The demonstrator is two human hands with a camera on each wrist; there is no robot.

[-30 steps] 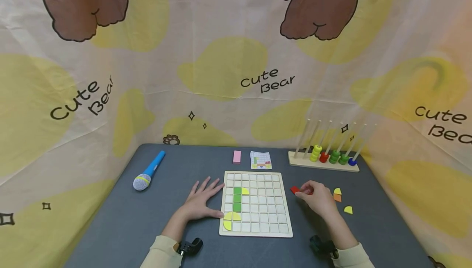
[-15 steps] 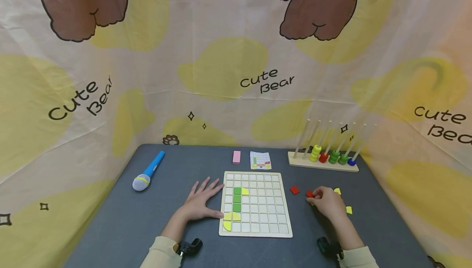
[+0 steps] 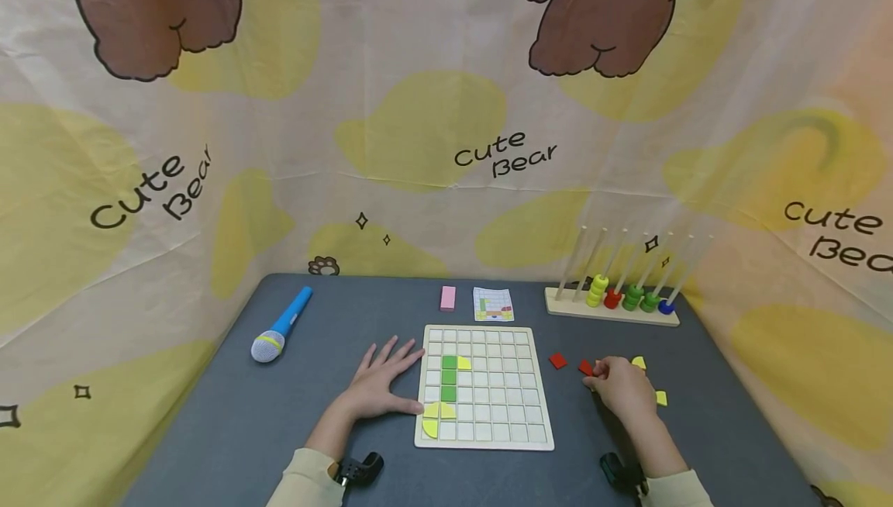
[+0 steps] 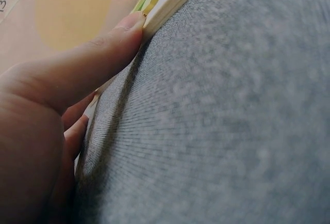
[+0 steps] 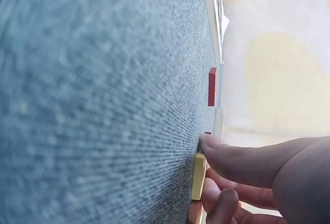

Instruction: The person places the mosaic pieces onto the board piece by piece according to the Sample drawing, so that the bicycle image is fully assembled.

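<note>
My left hand lies spread at the left side of the white gridded board, its thumb on the board's edge. Green square tiles stand in a column on the board, with yellow quarter-round tiles around them. To the board's right, my right hand pinches a red tile at thumb and fingertips, partly covering it. Another red tile lies nearer the board. In the right wrist view a yellow piece and an orange piece lie right beside the fingers.
Behind the board are a pink block and a printed pattern card. A bead-counting stand is at the back right, a blue toy microphone at the left. Yellow tiles lie beside the right hand.
My right hand has let go of the red tile near the board and moved right to the other red tile, covering the orange piece. The left hand stays in place.
</note>
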